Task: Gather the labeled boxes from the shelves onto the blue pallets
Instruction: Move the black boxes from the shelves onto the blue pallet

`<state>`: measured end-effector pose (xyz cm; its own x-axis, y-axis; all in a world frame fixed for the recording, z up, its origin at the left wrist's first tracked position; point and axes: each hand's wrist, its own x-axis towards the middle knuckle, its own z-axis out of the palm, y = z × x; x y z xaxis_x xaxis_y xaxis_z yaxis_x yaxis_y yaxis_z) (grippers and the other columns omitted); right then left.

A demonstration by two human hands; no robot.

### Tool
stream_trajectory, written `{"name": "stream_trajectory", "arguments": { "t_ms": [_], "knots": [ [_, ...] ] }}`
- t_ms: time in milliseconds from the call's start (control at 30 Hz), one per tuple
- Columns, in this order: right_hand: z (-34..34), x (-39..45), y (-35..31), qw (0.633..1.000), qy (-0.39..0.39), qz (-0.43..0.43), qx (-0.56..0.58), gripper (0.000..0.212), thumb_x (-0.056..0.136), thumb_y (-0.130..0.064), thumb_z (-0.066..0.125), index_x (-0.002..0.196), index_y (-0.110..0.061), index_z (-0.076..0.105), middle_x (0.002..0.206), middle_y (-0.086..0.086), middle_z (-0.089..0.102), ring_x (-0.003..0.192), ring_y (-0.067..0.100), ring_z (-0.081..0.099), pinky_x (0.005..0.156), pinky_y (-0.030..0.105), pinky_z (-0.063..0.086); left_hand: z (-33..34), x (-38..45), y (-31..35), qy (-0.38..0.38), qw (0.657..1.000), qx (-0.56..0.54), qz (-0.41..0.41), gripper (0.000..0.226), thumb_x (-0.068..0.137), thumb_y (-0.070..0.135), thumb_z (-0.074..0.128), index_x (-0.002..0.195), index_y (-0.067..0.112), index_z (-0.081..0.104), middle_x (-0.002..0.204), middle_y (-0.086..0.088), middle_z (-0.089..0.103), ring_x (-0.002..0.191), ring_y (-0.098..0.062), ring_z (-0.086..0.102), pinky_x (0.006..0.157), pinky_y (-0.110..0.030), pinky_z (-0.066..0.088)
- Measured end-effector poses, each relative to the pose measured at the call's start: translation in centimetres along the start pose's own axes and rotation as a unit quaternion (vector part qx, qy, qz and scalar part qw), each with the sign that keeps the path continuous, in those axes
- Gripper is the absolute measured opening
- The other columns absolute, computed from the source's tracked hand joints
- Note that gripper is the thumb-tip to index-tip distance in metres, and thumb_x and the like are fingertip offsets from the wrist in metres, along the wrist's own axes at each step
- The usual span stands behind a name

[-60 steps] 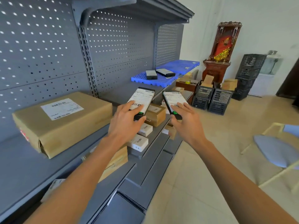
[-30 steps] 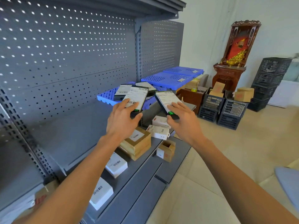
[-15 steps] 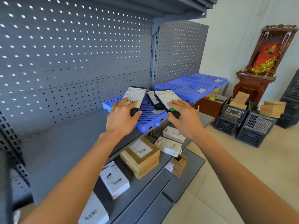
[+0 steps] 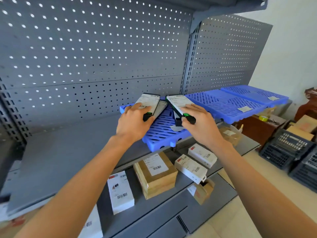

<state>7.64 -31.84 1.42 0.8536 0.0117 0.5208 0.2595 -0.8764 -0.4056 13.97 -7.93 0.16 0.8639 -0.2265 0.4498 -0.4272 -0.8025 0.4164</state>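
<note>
We hold two flat black boxes over the nearest blue pallet [image 4: 161, 134] on the upper shelf [image 4: 68, 152]. Our left hand [image 4: 133, 121] grips the left box [image 4: 148, 104] by its near end, fingers on the label, thumb at the edge; our right hand [image 4: 199, 123] grips the right box [image 4: 179, 104] likewise. Gripping the near ends keeps the labels up and leaves the far ends free to slide in beside two boxes seemingly already lying beneath. More labelled boxes [image 4: 155, 174] wait on the lower shelf.
</note>
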Motion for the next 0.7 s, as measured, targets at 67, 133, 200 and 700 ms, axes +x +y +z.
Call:
{"name": "stream_trajectory", "arguments": {
  "t_ms": [67, 133, 200, 700],
  "knots": [
    [0.0, 0.8, 1.4, 1.0, -0.006, -0.018, 0.024, 0.041, 0.096, -0.024, 0.061, 0.136, -0.024, 0.062, 0.145, -0.003, 0.054, 0.143, 0.011, 0.037, 0.118, 0.034, 0.031, 0.6, 0.3, 0.7, 0.009, 1.0, 0.009, -0.02, 0.046, 0.095, 0.051, 0.058, 0.136, 0.033, 0.06, 0.139, 0.009, 0.056, 0.131, -0.03, 0.049, 0.091, -0.052, 0.054],
    [0.1, 1.4, 2.9, 0.998, -0.01, -0.037, 0.042, 0.04, 0.096, -0.023, 0.061, 0.136, -0.024, 0.062, 0.144, -0.003, 0.055, 0.143, 0.01, 0.038, 0.118, 0.038, 0.033, 1.3, 0.6, 1.5, 0.014, 0.999, 0.023, -0.035, 0.046, 0.095, 0.053, 0.057, 0.136, 0.033, 0.06, 0.137, 0.01, 0.057, 0.129, -0.03, 0.05, 0.089, -0.051, 0.055],
    [0.3, 2.1, 4.5, 0.997, -0.019, -0.056, 0.052, 0.04, 0.095, -0.025, 0.06, 0.135, -0.024, 0.063, 0.143, -0.004, 0.056, 0.142, 0.01, 0.039, 0.116, 0.045, 0.036, 2.0, 0.8, 2.4, 0.023, 0.998, 0.035, -0.051, 0.046, 0.095, 0.053, 0.057, 0.135, 0.032, 0.06, 0.136, 0.011, 0.057, 0.128, -0.029, 0.051, 0.089, -0.05, 0.055],
    [0.2, 3.6, 8.6, 0.985, -0.07, -0.153, 0.046, 0.043, 0.098, -0.033, 0.056, 0.141, -0.023, 0.056, 0.15, -0.004, 0.049, 0.145, 0.017, 0.032, 0.113, 0.051, 0.03, 4.8, 0.8, 8.1, 0.077, 0.977, 0.155, -0.123, 0.051, 0.096, 0.054, 0.057, 0.139, 0.027, 0.057, 0.152, -0.004, 0.047, 0.147, -0.033, 0.027, 0.112, -0.056, 0.031]
  ]
}}
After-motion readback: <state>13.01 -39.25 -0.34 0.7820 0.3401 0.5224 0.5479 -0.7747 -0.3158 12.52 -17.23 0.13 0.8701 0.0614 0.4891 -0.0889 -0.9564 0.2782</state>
